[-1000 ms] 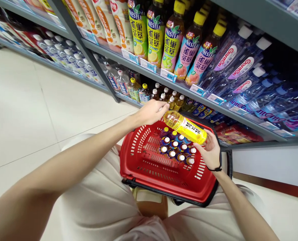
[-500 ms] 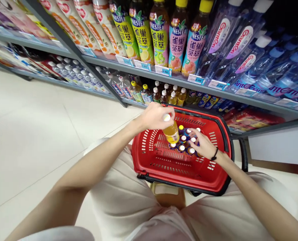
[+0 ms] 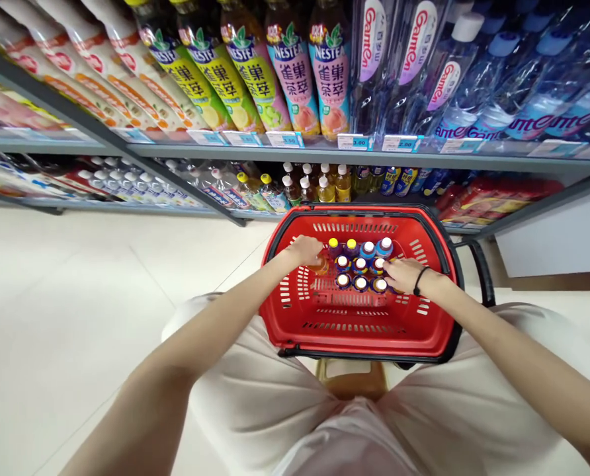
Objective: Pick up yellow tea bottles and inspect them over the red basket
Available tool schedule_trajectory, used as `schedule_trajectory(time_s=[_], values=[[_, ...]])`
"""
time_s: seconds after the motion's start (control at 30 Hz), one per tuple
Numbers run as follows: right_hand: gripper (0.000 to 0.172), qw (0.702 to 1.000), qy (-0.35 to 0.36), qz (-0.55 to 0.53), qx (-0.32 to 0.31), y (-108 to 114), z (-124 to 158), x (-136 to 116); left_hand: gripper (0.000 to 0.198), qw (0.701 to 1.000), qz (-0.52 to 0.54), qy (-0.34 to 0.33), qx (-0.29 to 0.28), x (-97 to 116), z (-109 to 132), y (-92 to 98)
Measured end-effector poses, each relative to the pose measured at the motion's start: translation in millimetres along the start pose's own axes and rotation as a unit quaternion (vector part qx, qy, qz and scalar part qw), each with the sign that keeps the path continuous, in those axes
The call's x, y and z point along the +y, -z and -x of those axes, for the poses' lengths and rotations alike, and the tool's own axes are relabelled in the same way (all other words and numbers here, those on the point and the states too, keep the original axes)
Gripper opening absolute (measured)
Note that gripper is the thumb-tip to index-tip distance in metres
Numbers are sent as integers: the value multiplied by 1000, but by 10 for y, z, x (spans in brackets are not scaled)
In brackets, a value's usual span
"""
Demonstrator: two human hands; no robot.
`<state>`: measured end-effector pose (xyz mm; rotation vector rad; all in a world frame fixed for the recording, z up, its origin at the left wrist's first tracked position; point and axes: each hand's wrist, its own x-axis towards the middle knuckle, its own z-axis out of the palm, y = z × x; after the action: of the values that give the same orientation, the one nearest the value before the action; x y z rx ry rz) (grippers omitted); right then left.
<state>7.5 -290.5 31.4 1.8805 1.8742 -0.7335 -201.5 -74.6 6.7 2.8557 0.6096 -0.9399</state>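
Head view: left hand (image 3: 305, 250) is closed over the top of an amber bottle (image 3: 319, 266), at the left end of the capped bottles (image 3: 360, 266) in the red basket (image 3: 359, 209). Right hand (image 3: 404, 274) lies open on those caps. Beyond the basket, a shelf (image 3: 325, 151) holds Nestea bottles (image 3: 291, 73).

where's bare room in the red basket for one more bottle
The near half of the red basket's floor is free, between the front row of bottles and the near rim. The far half is crowded: packed bottles, with the left hand and right hand on them.
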Motion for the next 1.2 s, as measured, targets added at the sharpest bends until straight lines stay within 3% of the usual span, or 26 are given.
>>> schedule_trajectory(time_s=[0.23,0.67,1.0,1.2], values=[[45,999,-21,-17,-26,-4,6,35,40,998,-9,52,-43,99,-383,-366],[42,998,-23,-38,-44,20,-4,-26,42,995,-12,100,6,41,-434,-553],[42,997,-24,-45,-61,74,24,-108,39,994,14,107,20,118,-379,-430],[42,996,-25,-64,-55,219,115,-150,35,984,51,132,105,61,-260,-131]])
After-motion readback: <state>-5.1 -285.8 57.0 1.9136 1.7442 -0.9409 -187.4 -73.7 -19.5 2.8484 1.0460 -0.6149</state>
